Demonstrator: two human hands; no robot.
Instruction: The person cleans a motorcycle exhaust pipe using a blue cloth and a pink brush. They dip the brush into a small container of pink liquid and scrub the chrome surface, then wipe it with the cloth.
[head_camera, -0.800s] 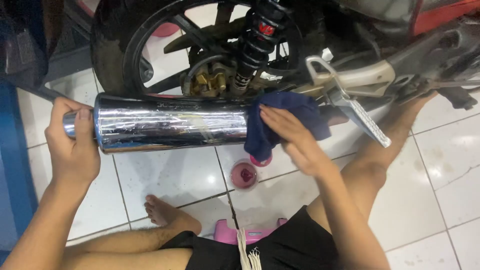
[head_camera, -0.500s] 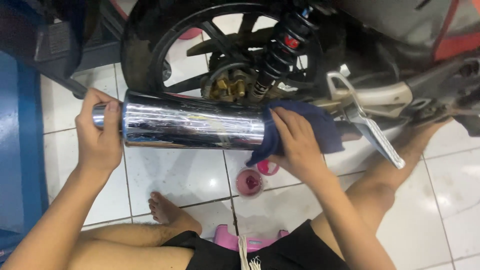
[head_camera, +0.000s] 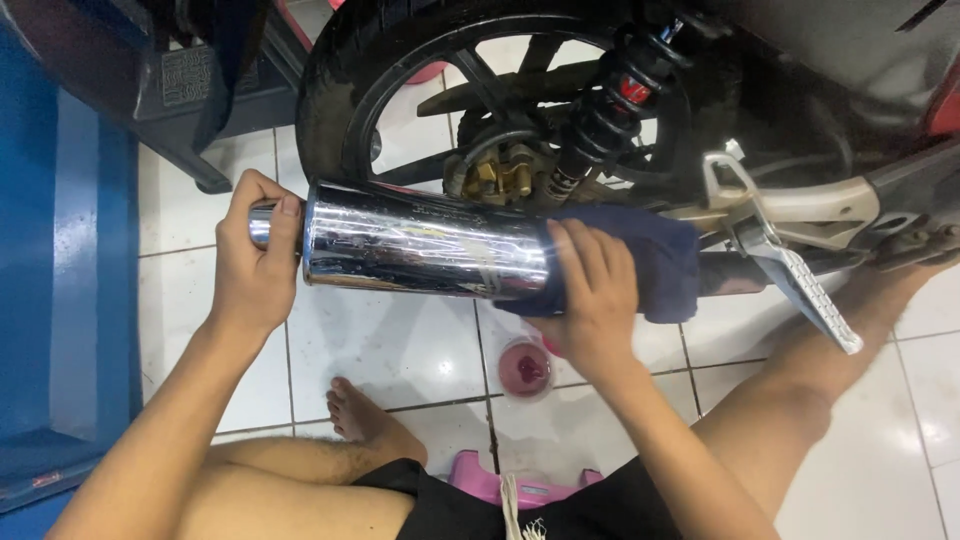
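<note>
— Any packages, signs or screens down there by the rear wheel?

— None that the view showed. The nearest thing to a label was the red patch (head_camera: 630, 88) on the black shock absorber (head_camera: 600, 110), up beside the wheel, small and bright against the coil.

— Anything else marked?

— A raised stamped panel (head_camera: 188, 75) sat on the dark stand (head_camera: 170, 100) at upper left, rectangular, same dark grey as the metal around it. A faint line of marking (head_camera: 440, 212) ran along the top of the chrome muffler (head_camera: 420, 245), too small to make out. No box, no wrapper, no display showed anywhere in the view.
</note>
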